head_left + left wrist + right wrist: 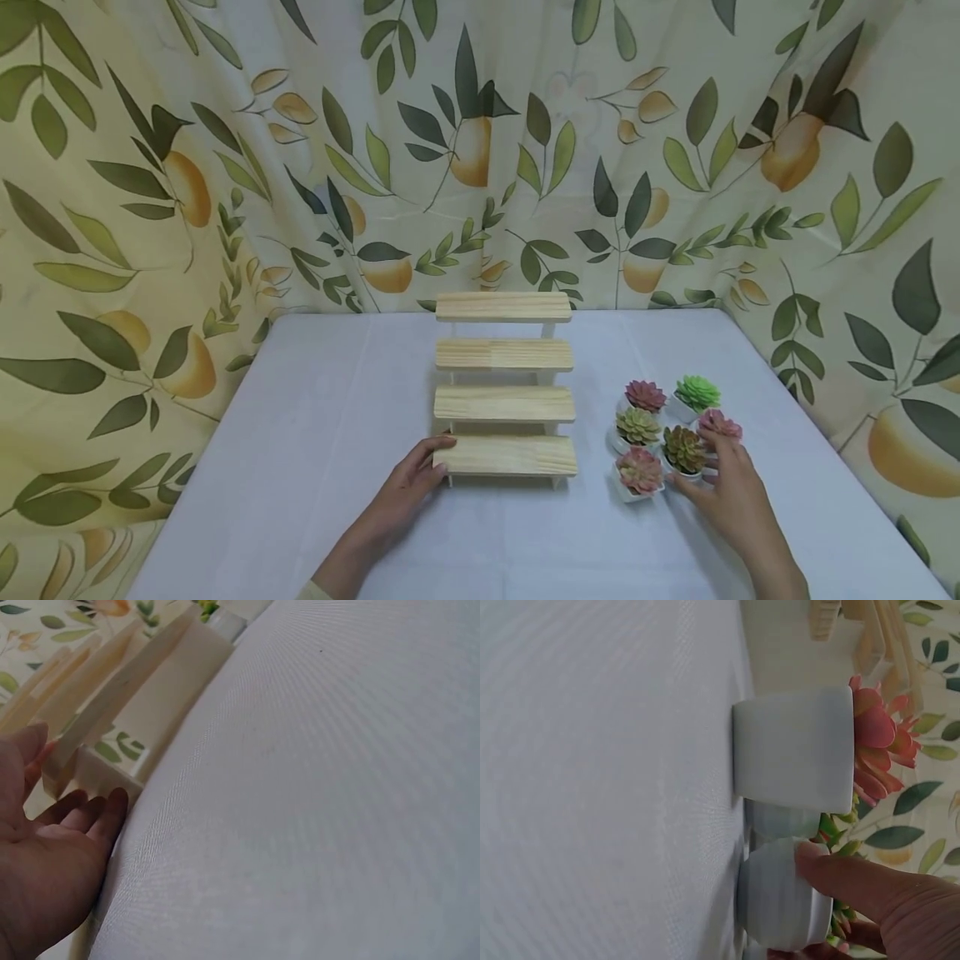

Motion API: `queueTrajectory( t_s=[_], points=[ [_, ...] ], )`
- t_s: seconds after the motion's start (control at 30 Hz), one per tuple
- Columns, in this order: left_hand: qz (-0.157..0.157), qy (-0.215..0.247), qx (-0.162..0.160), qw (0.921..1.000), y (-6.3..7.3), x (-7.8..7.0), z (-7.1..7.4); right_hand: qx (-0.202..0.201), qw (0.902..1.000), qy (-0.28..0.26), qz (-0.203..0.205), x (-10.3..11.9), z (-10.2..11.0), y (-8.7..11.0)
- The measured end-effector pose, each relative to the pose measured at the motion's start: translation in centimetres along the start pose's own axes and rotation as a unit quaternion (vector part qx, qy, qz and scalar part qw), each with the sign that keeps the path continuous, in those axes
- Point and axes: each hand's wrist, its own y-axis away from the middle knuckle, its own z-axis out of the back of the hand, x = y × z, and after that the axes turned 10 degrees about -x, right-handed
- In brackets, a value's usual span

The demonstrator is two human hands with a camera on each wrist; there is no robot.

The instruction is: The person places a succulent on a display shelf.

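A tiered wooden stand [504, 404] with pale plank shelves rises in the middle of the white table. My left hand [408, 475] holds the left end of its lowest shelf [112, 697], fingers by the end leg. To the right, my right hand [727, 487] pinches a small potted succulent [684, 450] with brownish-green leaves. The thumb presses one side of its ribbed white pot [780, 896], and fingertips show at the opposite side. Beside it stands a pink-green succulent [640, 471] in a smooth white pot [795, 750]. A pink succulent [720, 423] is partly hidden behind the right fingers.
Behind these are a dark red succulent [646, 396], a pale green one [637, 427] and a bright green one [697, 392], grouped closely in white pots. A leaf-and-fruit patterned curtain [570, 150] hangs around the back and sides of the table [322, 400].
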Motion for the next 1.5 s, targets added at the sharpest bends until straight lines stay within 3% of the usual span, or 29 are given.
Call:
queueTrajectory(
  t_s=[0.3,0.53,0.77,1.1,1.37,1.5],
  points=[
    [0.011,-0.008,-0.04,0.9991,0.1,0.0,0.3,0.075,0.9949,-0.011,-0.067,0.3,-0.5,-0.9],
    [0.01,0.002,-0.027,0.9996,-0.2,0.2,-0.3,0.075,0.9922,-0.001,-0.1,-0.4,-0.5,-0.8],
    [0.011,0.005,-0.037,0.9993,-0.2,0.5,-0.4,0.067,0.9925,-0.01,-0.101,-0.8,-0.7,-0.8],
    [0.004,-0.007,-0.026,0.9996,-0.2,0.5,-0.1,0.028,0.9894,-0.032,-0.139,-1.3,-1.0,-0.7],
    [0.0,-0.007,-0.022,0.9997,-0.1,0.4,0.1,-0.068,0.9881,-0.086,-0.108,-0.2,-1.0,0.2],
    [0.0,-0.004,-0.019,0.9998,-0.1,0.4,0.1,-0.098,0.9848,-0.1,-0.103,0.3,-1.1,0.1]
  ],
)
